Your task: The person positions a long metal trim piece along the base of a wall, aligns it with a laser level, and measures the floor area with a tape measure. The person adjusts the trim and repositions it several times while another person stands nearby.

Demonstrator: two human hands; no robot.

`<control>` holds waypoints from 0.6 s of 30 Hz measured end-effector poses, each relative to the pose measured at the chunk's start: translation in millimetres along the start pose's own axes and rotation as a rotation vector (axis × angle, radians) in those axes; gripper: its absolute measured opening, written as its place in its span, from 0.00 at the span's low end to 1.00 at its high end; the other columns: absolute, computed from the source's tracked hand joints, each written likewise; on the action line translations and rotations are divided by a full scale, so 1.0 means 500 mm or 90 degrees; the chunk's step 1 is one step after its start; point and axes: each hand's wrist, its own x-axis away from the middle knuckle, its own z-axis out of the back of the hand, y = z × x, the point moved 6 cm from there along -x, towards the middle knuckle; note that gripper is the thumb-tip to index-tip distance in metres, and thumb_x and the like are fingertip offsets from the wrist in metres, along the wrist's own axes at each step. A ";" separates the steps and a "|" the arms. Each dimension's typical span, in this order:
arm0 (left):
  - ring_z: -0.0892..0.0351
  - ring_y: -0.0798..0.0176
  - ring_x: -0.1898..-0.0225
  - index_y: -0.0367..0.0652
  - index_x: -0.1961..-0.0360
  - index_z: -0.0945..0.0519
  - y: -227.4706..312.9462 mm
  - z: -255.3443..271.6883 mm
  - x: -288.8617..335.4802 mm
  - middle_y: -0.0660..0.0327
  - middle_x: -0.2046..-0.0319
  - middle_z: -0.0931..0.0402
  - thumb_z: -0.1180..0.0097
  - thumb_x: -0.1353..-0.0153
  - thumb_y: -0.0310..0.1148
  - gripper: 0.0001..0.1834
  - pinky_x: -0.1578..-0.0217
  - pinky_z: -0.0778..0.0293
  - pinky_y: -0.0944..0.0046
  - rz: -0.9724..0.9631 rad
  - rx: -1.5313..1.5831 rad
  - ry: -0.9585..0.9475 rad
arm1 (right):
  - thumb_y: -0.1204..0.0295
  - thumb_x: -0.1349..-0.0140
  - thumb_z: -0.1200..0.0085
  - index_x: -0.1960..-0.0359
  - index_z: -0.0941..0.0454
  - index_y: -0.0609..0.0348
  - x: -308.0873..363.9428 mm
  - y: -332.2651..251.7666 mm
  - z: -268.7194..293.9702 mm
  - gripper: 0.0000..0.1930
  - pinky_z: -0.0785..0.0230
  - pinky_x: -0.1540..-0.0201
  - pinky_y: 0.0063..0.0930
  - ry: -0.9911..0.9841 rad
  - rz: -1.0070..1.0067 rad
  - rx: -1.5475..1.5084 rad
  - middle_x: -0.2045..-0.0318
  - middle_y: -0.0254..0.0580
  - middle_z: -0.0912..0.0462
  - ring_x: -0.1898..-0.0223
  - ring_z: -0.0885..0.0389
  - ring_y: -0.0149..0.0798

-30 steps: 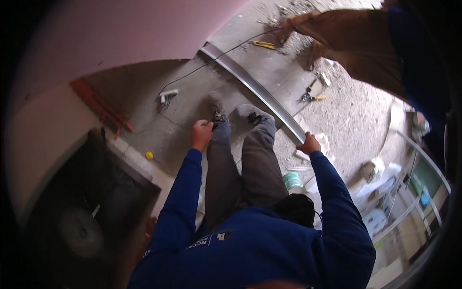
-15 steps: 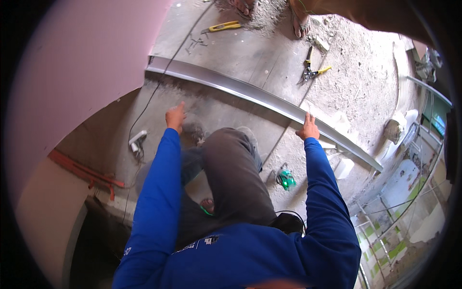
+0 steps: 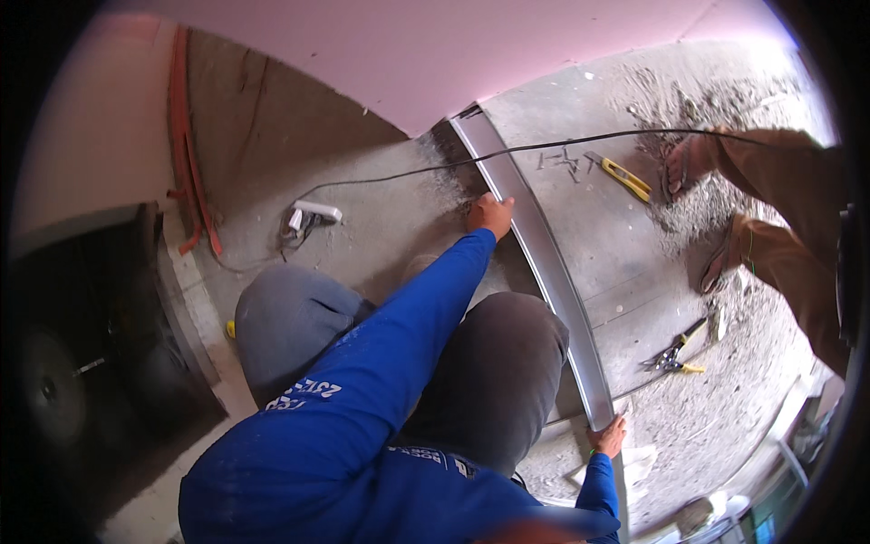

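Observation:
A long, U-shaped metal channel (image 3: 550, 263) lies on the floor before me, slanting from the corner of the pink wall panel (image 3: 426, 63) down to the lower right. My left hand (image 3: 491, 216) is closed on its near edge, not far from the panel end. Farther down, my right hand (image 3: 609, 437) grips the channel too, its fingers over the metal. Beyond the channel lie a yellow utility knife (image 3: 625, 179), several loose screws (image 3: 566, 163) and snips with yellow-and-black handles (image 3: 675, 356).
A black cable (image 3: 408, 170) crosses the channel from a white power strip (image 3: 317, 211). Another person's feet (image 3: 720, 258) stand on rubble at the right. Reddish-orange tubes (image 3: 184, 145) lie at the far left, above a dark opening (image 3: 100, 363).
My view has turned toward the left. My left hand has gone from pointing above the floor to gripping the channel's edge. My right hand remains at the channel.

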 end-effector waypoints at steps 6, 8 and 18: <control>0.21 0.40 0.51 0.34 0.60 0.19 -0.012 -0.005 0.006 0.40 0.56 0.20 0.40 0.42 0.50 0.26 0.49 0.25 0.49 0.014 0.054 -0.008 | 0.62 0.66 0.27 0.50 0.30 0.57 0.013 -0.022 0.025 0.38 0.30 0.45 0.42 0.008 0.039 0.056 0.49 0.46 0.26 0.48 0.29 0.55; 0.21 0.40 0.51 0.34 0.60 0.19 -0.016 -0.010 0.005 0.40 0.57 0.20 0.40 0.42 0.50 0.25 0.49 0.26 0.49 0.020 0.061 -0.008 | 0.62 0.66 0.27 0.50 0.30 0.57 0.018 -0.024 0.026 0.38 0.31 0.44 0.42 -0.002 0.034 0.057 0.49 0.47 0.26 0.47 0.29 0.55; 0.20 0.39 0.53 0.34 0.61 0.19 -0.048 -0.027 -0.012 0.40 0.59 0.19 0.40 0.43 0.50 0.25 0.51 0.25 0.49 -0.030 0.094 0.008 | 0.60 0.67 0.27 0.50 0.29 0.57 0.030 -0.019 0.017 0.38 0.31 0.44 0.41 0.008 0.050 0.073 0.49 0.46 0.26 0.47 0.29 0.53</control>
